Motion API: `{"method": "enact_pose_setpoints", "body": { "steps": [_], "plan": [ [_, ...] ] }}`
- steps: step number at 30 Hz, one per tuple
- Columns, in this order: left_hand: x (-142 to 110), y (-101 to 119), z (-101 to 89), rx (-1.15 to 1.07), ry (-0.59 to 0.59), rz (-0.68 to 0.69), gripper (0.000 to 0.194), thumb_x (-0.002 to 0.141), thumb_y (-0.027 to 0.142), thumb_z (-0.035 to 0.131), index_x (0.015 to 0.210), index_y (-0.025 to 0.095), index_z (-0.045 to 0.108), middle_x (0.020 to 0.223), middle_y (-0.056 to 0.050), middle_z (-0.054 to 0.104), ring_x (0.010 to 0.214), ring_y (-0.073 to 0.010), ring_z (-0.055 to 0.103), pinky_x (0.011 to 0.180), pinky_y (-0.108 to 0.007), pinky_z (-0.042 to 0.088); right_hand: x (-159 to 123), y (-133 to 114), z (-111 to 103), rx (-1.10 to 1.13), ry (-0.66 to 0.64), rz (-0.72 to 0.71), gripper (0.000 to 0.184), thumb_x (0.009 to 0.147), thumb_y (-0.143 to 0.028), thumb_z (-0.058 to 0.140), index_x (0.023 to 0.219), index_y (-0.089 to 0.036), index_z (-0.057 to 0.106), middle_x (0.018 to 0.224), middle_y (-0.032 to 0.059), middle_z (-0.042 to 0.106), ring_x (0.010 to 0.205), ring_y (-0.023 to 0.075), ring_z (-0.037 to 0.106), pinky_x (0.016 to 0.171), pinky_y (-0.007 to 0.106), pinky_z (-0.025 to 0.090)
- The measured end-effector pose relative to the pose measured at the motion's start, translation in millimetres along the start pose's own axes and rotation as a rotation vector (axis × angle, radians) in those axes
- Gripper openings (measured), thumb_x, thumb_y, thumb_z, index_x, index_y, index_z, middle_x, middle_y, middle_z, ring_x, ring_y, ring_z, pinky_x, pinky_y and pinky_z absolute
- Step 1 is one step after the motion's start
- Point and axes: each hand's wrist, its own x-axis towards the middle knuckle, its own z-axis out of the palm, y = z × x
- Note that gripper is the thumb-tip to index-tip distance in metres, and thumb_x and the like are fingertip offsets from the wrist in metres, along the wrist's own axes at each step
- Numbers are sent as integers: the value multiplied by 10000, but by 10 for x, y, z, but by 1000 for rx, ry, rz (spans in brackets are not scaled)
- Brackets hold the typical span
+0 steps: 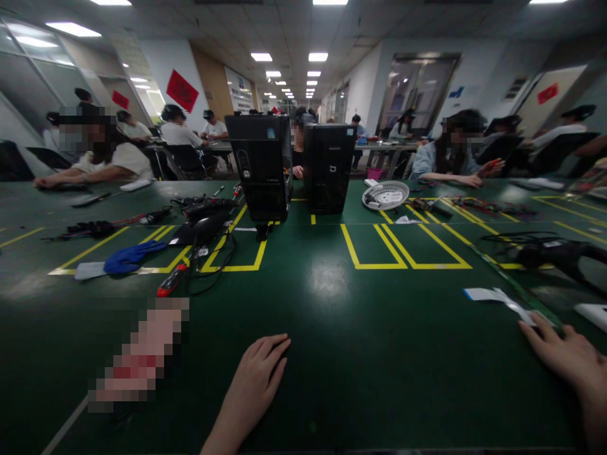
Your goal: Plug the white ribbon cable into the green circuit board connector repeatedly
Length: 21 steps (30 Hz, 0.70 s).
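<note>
My left hand (258, 376) lies palm down on the green table near its front edge, holding nothing, fingers stretched out and the thumb slightly apart. At the right, my right hand (564, 354) has thumb and forefinger at the near end of a white flat ribbon cable (486, 295). The cable has a blue tip at its far end and a twist in the middle. Left of my left hand lies a blurred-out, pinkish long item (147, 354). A red-and-black screwdriver handle (172, 281) sits beyond it.
Two black computer towers (260, 167) (331, 167) stand across the table. A white basket (386, 196) holds small parts. At left lie a blue glove (130, 258) and several cables. Black cables (531, 249) lie at right. Yellow tape marks the table (360, 354). Other people sit around.
</note>
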Motion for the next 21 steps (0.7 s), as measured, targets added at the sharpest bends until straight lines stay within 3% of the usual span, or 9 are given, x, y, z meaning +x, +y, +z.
{"method": "enact_pose_setpoints", "body": {
  "steps": [8,17,21],
  "plan": [
    [3,13,-8,-6,27,-2,346,960,225,456,1285,260,571,1290,-58,588,1173,-248,549,998,-480,463,-14,-23,-70,161,-21,15,779,850,-657,226,1424,-175,437,1458,288,307,1330,432,320,957,591,258],
    [5,7,0,11,34,-2,344,951,217,463,1271,257,582,1285,-54,592,1167,-243,556,992,-461,475,-55,-62,-99,142,-28,13,833,867,-668,129,1420,-128,438,1467,277,294,1348,412,295,945,572,276],
    [-3,-12,19,9,36,14,348,955,214,459,1282,253,572,1289,-59,586,1174,-245,550,1000,-467,467,-13,-14,-31,47,79,-68,857,881,-654,93,1328,-73,538,1330,322,439,1236,434,438,842,577,343]
  ]
}}
